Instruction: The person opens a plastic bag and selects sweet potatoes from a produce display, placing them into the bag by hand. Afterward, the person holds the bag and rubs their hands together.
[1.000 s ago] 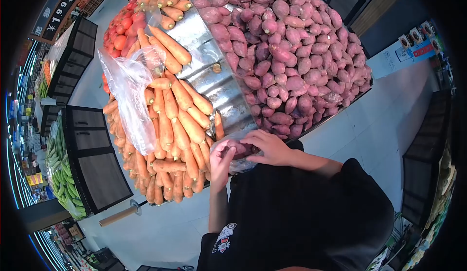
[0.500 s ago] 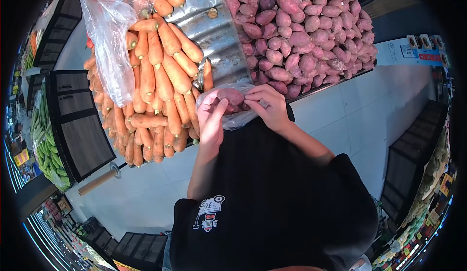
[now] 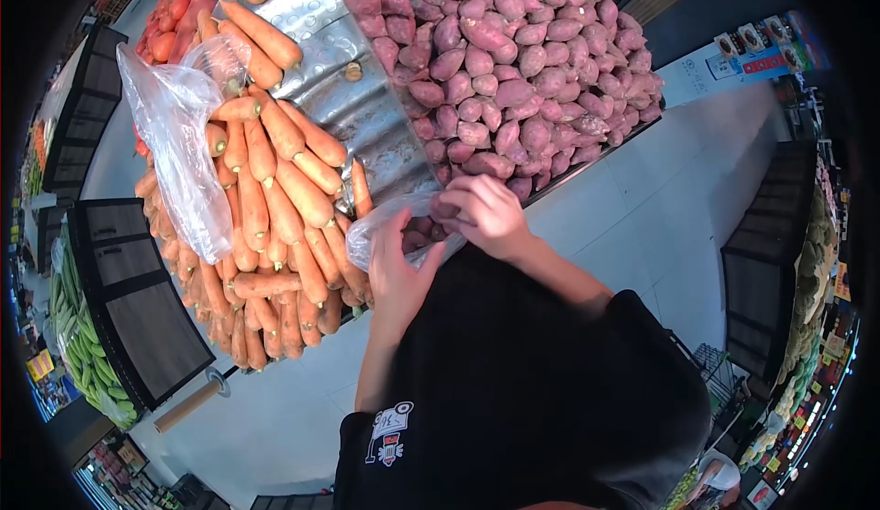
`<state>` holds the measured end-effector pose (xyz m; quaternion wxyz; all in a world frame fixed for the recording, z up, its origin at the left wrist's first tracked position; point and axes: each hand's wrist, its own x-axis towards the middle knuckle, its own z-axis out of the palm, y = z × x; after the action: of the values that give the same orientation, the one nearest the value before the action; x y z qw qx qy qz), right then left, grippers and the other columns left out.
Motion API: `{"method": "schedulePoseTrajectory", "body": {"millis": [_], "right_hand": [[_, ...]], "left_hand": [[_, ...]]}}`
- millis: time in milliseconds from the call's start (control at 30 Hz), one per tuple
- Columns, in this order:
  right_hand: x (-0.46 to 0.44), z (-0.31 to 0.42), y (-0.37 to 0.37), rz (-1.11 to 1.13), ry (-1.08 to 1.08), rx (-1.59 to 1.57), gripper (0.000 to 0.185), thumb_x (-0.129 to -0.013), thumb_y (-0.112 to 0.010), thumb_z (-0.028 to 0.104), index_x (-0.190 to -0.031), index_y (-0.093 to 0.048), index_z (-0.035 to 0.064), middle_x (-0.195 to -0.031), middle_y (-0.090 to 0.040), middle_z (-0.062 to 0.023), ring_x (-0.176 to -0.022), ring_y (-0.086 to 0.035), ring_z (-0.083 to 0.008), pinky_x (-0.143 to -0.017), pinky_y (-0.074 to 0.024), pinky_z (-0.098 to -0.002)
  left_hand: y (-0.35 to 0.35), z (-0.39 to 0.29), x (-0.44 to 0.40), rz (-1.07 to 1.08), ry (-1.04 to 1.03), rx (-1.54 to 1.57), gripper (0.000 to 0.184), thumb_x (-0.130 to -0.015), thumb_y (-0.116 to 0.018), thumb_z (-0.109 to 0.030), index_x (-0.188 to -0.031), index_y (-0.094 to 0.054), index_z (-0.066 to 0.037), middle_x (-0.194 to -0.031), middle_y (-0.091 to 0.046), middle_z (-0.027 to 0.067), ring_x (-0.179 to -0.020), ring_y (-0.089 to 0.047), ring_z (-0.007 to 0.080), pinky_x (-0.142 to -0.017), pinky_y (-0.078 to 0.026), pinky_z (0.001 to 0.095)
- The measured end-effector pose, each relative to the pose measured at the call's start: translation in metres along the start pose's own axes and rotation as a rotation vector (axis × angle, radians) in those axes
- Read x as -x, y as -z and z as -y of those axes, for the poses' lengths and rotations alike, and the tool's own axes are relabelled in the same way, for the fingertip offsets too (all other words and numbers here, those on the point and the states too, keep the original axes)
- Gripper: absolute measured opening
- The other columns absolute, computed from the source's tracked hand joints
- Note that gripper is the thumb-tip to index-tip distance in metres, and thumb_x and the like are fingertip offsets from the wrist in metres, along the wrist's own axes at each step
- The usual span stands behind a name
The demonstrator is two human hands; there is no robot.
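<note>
My left hand (image 3: 401, 276) grips the near side of a clear plastic bag (image 3: 365, 235), thumb and fingers around its mouth. Inside the bag lie a few purple-skinned sweet potatoes (image 3: 420, 235), partly covered by the film and my hands. At the bag's right edge, my right hand (image 3: 492, 219) is closed around a sweet potato (image 3: 443, 208), most of it hidden behind the fingers. Just beyond the hands rises a large heap of sweet potatoes (image 3: 522, 79); to the left is a pile of carrots (image 3: 284, 189).
Another clear plastic bag (image 3: 183, 153) lies over the carrots. A ridged metal tray (image 3: 367, 111) separates the two piles, with a small brown piece on it. Tomatoes (image 3: 170, 29) sit at the far left. A roll on a holder (image 3: 197, 400) juts out below the carrots.
My right hand has shifted to the bag's right edge with a sweet potato, and my left hand has spread wider at the mouth. The view has turned, moving the piles leftward.
</note>
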<state>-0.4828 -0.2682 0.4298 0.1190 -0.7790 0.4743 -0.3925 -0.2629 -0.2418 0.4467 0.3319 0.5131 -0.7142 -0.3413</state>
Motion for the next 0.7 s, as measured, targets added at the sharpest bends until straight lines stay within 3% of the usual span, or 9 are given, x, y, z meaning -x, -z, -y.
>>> {"method": "schedulePoseTrajectory", "body": {"millis": [100, 133, 233, 333, 433, 533, 700], "right_hand": [[-0.025, -0.043, 0.028, -0.328, -0.191, 0.073, 0.046, -0.081, -0.092, 0.016, -0.119, -0.067, 0.0056, -0.118, -0.071, -0.0148, -0.111, -0.069, -0.0347, -0.094, -0.0566, -0.0425], [-0.03, -0.065, 0.032, -0.443, -0.381, 0.006, 0.046, -0.082, -0.092, 0.014, -0.119, -0.067, 0.0044, -0.117, -0.072, -0.0146, -0.108, -0.07, -0.0334, -0.093, -0.0566, -0.0416], [-0.069, -0.108, 0.062, -0.544, -0.563, 0.117, 0.051, -0.081, -0.094, 0.017, -0.121, -0.066, 0.0045, -0.111, -0.071, -0.0155, -0.1, -0.07, -0.0318, -0.088, -0.056, -0.0411], [-0.09, -0.137, 0.065, -0.509, -0.617, 0.074, 0.051, -0.082, -0.093, 0.025, -0.118, -0.063, 0.0052, -0.105, -0.071, -0.0166, -0.097, -0.068, -0.0341, -0.087, -0.0545, -0.0451], [-0.102, -0.138, 0.058, -0.408, -0.585, 0.33, 0.051, -0.082, -0.092, 0.028, -0.117, -0.062, 0.0065, -0.104, -0.072, -0.017, -0.097, -0.068, -0.0363, -0.087, -0.0539, -0.0472], [-0.103, -0.145, 0.051, -0.322, -0.585, 0.374, 0.05, -0.082, -0.091, 0.028, -0.117, -0.063, 0.0069, -0.105, -0.072, -0.0177, -0.098, -0.068, -0.0379, -0.087, -0.0537, -0.0487], [-0.1, -0.142, 0.048, -0.389, -0.421, 0.244, 0.035, -0.084, -0.087, 0.018, -0.111, -0.069, 0.0062, -0.109, -0.07, -0.0156, -0.103, -0.068, -0.0366, -0.091, -0.0542, -0.046]], "left_hand": [[0.0, 0.018, 0.004, 0.043, -0.011, -0.204, 0.021, -0.096, -0.075, -0.014, -0.111, -0.07, -0.001, -0.108, -0.07, 0.0132, -0.099, -0.069, 0.0347, -0.087, -0.057, 0.0452], [-0.004, 0.029, 0.006, 0.076, -0.04, -0.288, 0.016, -0.097, -0.073, -0.015, -0.106, -0.07, -0.002, -0.105, -0.07, 0.0123, -0.098, -0.069, 0.0349, -0.086, -0.057, 0.0456], [-0.02, 0.064, 0.008, 0.164, -0.127, -0.535, 0.011, -0.096, -0.07, -0.014, -0.101, -0.072, -0.005, -0.101, -0.07, 0.0111, -0.098, -0.069, 0.033, -0.084, -0.058, 0.046], [-0.042, 0.087, 0.0, 0.248, -0.081, -0.703, 0.011, -0.095, -0.071, -0.017, -0.099, -0.072, -0.008, -0.102, -0.071, 0.0111, -0.097, -0.072, 0.0313, -0.08, -0.06, 0.0472], [-0.06, 0.106, -0.011, 0.33, -0.005, -0.793, 0.012, -0.094, -0.072, -0.019, -0.099, -0.072, -0.008, -0.103, -0.072, 0.0126, -0.093, -0.075, 0.0314, -0.077, -0.061, 0.0465], [-0.066, 0.109, -0.014, 0.381, -0.019, -0.849, 0.012, -0.092, -0.07, -0.014, -0.102, -0.073, -0.007, -0.103, -0.073, 0.0128, -0.088, -0.078, 0.0298, -0.074, -0.063, 0.0418], [-0.071, 0.113, -0.015, 0.446, -0.04, -0.859, 0.012, -0.093, -0.068, -0.011, -0.102, -0.076, -0.008, -0.099, -0.075, 0.0125, -0.088, -0.078, 0.0284, -0.073, -0.064, 0.0396]]}}
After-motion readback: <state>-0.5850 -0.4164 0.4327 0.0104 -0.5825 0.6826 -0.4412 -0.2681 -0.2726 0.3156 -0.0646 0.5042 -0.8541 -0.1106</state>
